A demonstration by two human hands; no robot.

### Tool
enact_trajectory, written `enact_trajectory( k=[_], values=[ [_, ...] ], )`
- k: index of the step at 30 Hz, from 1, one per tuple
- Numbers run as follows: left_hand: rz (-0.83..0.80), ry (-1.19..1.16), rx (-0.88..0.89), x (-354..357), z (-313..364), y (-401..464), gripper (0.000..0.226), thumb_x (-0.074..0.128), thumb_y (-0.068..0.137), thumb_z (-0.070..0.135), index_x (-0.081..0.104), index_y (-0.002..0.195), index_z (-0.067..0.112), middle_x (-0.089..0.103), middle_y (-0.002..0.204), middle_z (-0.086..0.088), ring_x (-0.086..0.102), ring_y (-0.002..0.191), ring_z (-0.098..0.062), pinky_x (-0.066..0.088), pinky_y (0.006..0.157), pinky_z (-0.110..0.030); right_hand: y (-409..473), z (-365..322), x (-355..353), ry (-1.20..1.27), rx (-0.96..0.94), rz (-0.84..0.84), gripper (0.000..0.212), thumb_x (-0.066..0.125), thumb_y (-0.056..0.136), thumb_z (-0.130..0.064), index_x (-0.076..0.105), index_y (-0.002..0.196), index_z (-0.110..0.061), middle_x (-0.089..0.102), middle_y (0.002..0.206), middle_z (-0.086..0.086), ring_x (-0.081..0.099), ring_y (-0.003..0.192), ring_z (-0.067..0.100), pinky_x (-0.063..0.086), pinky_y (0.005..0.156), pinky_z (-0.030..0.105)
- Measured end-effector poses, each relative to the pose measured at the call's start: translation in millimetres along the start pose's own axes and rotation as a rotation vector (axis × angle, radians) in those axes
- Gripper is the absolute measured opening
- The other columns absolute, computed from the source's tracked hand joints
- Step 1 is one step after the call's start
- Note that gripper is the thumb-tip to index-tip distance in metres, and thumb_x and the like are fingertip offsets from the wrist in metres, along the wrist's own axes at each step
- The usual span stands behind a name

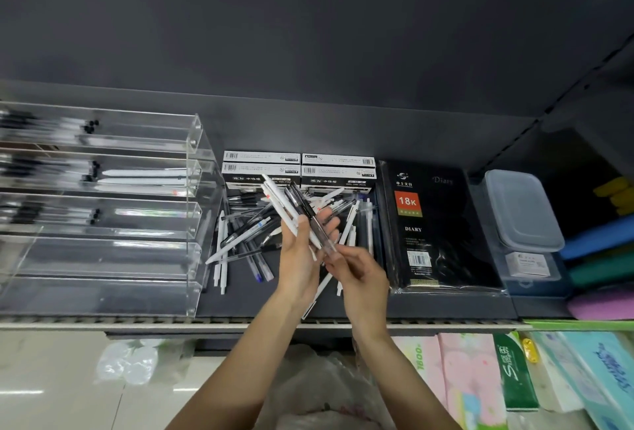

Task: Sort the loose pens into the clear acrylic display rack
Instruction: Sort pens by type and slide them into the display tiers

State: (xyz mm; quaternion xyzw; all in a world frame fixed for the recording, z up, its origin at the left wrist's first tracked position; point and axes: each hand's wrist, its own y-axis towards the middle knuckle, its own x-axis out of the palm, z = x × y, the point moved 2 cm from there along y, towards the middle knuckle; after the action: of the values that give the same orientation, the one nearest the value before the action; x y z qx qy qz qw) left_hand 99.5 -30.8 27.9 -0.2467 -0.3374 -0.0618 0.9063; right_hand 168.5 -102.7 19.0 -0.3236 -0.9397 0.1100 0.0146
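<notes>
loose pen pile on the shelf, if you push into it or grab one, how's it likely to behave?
The loose pens are thin, round and criss-crossed, so a push would probably roll and scatter them. They look stiff and light; the left hand holds several in a fan. The smooth barrels may slip, and the right hand pinches the end of one clear pen.

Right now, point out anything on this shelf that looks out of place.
The loose pens lie crisscrossed in a heap on the shelf beside the acrylic rack, some under the diary edge. Everything else sits square.
</notes>
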Motion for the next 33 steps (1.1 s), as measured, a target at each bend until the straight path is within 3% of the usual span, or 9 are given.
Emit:
enact_trajectory(
  k=[3, 7, 10, 12, 16, 22, 24, 26, 33],
  values=[
    [0.016, 0.072, -0.005, -1, -5, -4, 0.019, 0.038, 0.102, 0.017, 0.054, 0.109, 0.009, 0.069, 0.09, -0.004, 0.066, 0.085, -0.017, 0.053, 0.08, -0.029, -1, 0, -2, -0.011, 0.026, -0.054, 0.007, 0.063, 0.089, -0.009, 0.068, 0.092, -0.013, 0.073, 0.088, 0.002, 0.07, 0.087, 0.015, 0.055, 0.086, 0.037],
    [0.052, 0.255, -0.007, -5, -3, -5, 0.019, 0.041, 0.101, 0.018, 0.054, 0.092, 0.008, 0.053, 0.069, 0.001, 0.05, 0.062, -0.011, 0.045, 0.055, -0.019, 8, -10, -15, -0.251, 0.019, -0.171, 0.01, 0.065, 0.088, -0.023, 0.064, 0.098, -0.024, 0.068, 0.099, -0.011, 0.063, 0.092, -0.001, 0.051, 0.089, 0.026],
    [-0.073, 0.466, 0.009, -5, 5, -10, 0.02, 0.041, 0.101, 0.015, 0.055, 0.09, 0.006, 0.053, 0.067, 0.002, 0.048, 0.058, -0.009, 0.042, 0.051, -0.015, 33, -46, -23, -0.388, -0.21, -0.199, 0.023, 0.063, 0.088, -0.026, 0.059, 0.11, -0.032, 0.06, 0.108, -0.019, 0.056, 0.096, -0.007, 0.044, 0.081, 0.009],
    [-0.209, 0.57, -0.015, -4, 9, -15, 0.017, 0.04, 0.101, 0.01, 0.052, 0.092, 0.001, 0.053, 0.067, 0.001, 0.047, 0.057, -0.009, 0.041, 0.047, -0.013, 56, -73, -22, -0.493, -0.396, -0.265, 0.03, 0.062, 0.089, -0.027, 0.059, 0.118, -0.03, 0.059, 0.108, -0.017, 0.055, 0.088, -0.002, 0.042, 0.073, 0.008],
    [-0.377, 0.691, -0.096, -4, 11, -22, 0.018, 0.04, 0.101, 0.01, 0.052, 0.091, 0.001, 0.054, 0.064, 0.005, 0.05, 0.056, -0.006, 0.041, 0.053, -0.013, 96, -106, -11, -0.718, -0.501, -0.502, 0.039, 0.066, 0.086, -0.03, 0.058, 0.124, -0.032, 0.062, 0.102, -0.009, 0.049, 0.067, 0.006, 0.042, 0.067, 0.014],
    [-0.446, 0.767, -0.144, -13, 10, -25, 0.02, 0.041, 0.101, 0.011, 0.056, 0.09, 0.005, 0.055, 0.074, -0.005, 0.05, 0.061, -0.009, 0.046, 0.064, -0.019, 102, -120, -3, -0.815, -0.428, -0.799, 0.018, 0.073, 0.08, -0.022, 0.074, 0.098, -0.018, 0.072, 0.088, -0.004, 0.057, 0.06, 0.002, 0.048, 0.059, 0.018],
    [-0.463, 0.812, -0.162, -17, 8, -26, 0.022, 0.041, 0.101, 0.01, 0.058, 0.087, 0.007, 0.056, 0.072, -0.006, 0.054, 0.06, -0.006, 0.045, 0.063, -0.016, 100, -125, -7, -0.768, -0.423, -0.744, 0.012, 0.075, 0.078, -0.02, 0.074, 0.09, -0.016, 0.072, 0.084, 0.004, 0.06, 0.055, 0.01, 0.054, 0.059, 0.032],
    [-0.453, 0.782, -0.184, -22, 5, -26, 0.019, 0.041, 0.1, 0.008, 0.058, 0.093, 0.006, 0.061, 0.075, -0.004, 0.058, 0.063, -0.004, 0.047, 0.064, -0.016, 101, -136, -21, -0.668, -0.438, -0.622, 0.007, 0.075, 0.078, -0.017, 0.073, 0.084, -0.019, 0.07, 0.079, 0.003, 0.061, 0.052, 0.013, 0.054, 0.057, 0.036],
    [-0.205, 0.277, -0.064, -12, 1, -16, 0.008, 0.037, 0.101, 0.007, 0.044, 0.103, 0.004, 0.071, 0.105, -0.008, 0.071, 0.089, -0.022, 0.056, 0.076, -0.027, 71, -118, -61, -0.104, -0.42, -0.065, 0.01, 0.065, 0.086, -0.005, 0.063, 0.085, -0.014, 0.067, 0.08, 0.0, 0.064, 0.065, 0.007, 0.053, 0.063, 0.018]
  ],
)
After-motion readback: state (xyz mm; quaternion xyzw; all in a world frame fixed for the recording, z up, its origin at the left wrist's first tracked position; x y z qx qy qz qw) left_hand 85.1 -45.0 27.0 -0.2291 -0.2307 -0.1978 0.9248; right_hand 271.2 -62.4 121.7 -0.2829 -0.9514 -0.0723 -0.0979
